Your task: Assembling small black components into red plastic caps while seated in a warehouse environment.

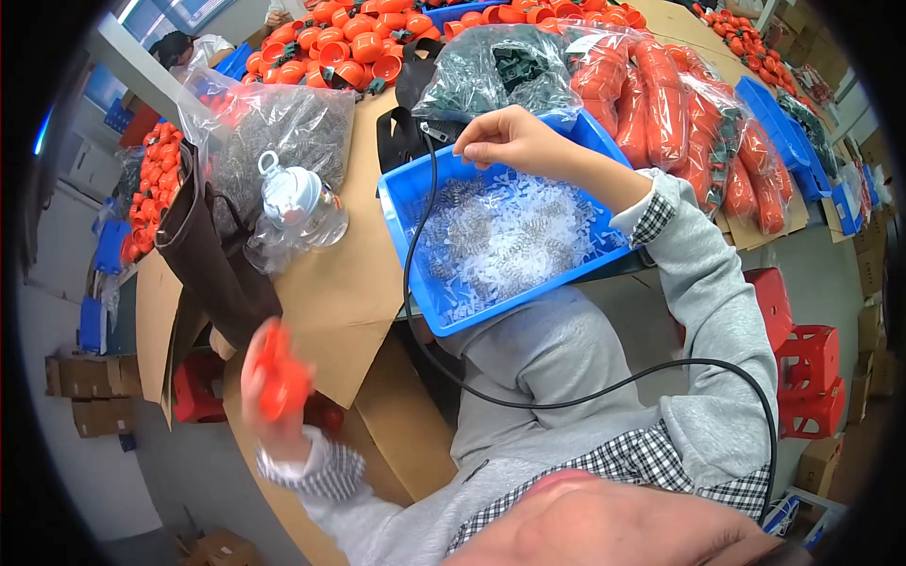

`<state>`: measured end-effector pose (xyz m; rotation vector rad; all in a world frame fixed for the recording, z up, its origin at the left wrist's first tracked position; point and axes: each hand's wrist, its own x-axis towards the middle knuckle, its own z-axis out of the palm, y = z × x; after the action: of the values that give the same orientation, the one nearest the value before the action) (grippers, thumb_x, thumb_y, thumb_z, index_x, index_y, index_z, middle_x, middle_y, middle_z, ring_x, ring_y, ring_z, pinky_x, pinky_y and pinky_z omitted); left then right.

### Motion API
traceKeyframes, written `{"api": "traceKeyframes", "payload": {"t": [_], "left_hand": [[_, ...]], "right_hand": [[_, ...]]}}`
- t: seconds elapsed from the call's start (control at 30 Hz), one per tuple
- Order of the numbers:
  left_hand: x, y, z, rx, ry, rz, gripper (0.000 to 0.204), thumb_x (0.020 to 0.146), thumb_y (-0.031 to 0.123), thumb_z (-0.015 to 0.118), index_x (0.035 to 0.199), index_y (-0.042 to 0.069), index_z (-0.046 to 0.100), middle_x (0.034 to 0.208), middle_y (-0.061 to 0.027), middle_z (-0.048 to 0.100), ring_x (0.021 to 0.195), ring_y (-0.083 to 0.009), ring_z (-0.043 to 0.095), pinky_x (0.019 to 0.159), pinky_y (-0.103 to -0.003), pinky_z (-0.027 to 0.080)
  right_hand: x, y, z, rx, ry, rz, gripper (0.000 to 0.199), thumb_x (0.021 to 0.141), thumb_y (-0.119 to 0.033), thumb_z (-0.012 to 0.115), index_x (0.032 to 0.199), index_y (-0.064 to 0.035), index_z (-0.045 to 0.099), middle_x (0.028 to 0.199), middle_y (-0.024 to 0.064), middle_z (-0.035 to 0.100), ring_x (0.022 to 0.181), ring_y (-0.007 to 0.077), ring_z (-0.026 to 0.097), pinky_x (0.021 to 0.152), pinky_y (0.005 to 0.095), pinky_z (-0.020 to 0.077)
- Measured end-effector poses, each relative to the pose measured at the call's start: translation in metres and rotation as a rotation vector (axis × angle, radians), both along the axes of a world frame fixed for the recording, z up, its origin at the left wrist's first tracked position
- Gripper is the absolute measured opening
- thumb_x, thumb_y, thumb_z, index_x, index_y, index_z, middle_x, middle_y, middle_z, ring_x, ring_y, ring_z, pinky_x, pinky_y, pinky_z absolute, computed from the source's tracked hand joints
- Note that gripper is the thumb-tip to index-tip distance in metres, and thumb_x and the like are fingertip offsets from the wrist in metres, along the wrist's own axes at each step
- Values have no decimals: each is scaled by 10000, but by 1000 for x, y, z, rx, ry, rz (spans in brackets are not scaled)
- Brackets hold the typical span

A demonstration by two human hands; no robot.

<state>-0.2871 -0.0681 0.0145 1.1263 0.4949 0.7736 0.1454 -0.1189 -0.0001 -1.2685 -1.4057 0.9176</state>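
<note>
My left hand (253, 389), smeared by motion, is wrapped round an orange-red plastic cup-shaped part (281, 373) at the lower left, beside a cardboard box. My right hand (517, 141) hovers over the far side of a blue plastic bin (442, 325). Its thumb and fingers are pinched together; whatever may be between them is too small to make out. In the bin lie many small metal springs (465, 231) mixed with small white plastic pieces (486, 281). A black cable (557, 405) runs across the bin's left wall and over my lap.
Orange cups (351, 47) are heaped at the back. Clear bags hold dark green parts (510, 71), stacked orange cups (651, 104) and grey springs (283, 123). A white-lidded bottle (293, 193) and brown bag (212, 245) stand left. Red stools (810, 377) are at right.
</note>
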Motion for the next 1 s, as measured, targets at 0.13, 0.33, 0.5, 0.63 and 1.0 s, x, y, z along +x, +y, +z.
{"api": "traceKeyframes", "payload": {"t": [0.13, 0.33, 0.5, 0.63, 1.0], "left_hand": [[148, 15, 33, 247, 126, -129, 476, 892, 239, 470, 1266, -46, 397, 1206, -158, 500, 1005, -201, 563, 827, -326, 492], [257, 37, 28, -17, 19, -382, 430, 950, 304, 326, 1098, -40, 537, 991, -134, 625, 843, -172, 627, 758, -276, 502], [292, 56, 9, 254, 120, -346, 423, 951, 319, 322, 1083, -6, 559, 982, -117, 629, 838, -163, 630, 730, -291, 524], [305, 62, -5, 304, 118, -344, 420, 948, 299, 324, 1072, -19, 570, 981, -121, 631, 841, -165, 631, 737, -277, 517], [303, 68, -15, 314, 96, -339, 403, 950, 257, 328, 1091, -37, 565, 1013, -126, 625, 895, -163, 616, 784, -269, 493]], "right_hand": [[11, -1, 3, 130, 0, -179, 144, 836, -101, 613, 931, 6, 629, 804, 50, 637, 726, 85, 584, 679, 231, 484], [12, -14, 23, 188, 168, -203, 158, 847, -155, 605, 928, -20, 613, 831, 15, 595, 742, 65, 534, 672, 223, 454], [16, -14, 22, 228, 134, -167, 152, 845, -174, 602, 909, -37, 608, 900, 7, 582, 793, 66, 532, 673, 230, 453], [21, -6, 13, 383, -80, -276, 163, 826, -161, 621, 899, -15, 631, 829, 23, 615, 764, 79, 565, 690, 237, 460], [21, -2, 5, 311, -260, -367, 123, 801, -146, 631, 843, -30, 640, 834, 28, 603, 762, 98, 565, 645, 240, 447]]}}
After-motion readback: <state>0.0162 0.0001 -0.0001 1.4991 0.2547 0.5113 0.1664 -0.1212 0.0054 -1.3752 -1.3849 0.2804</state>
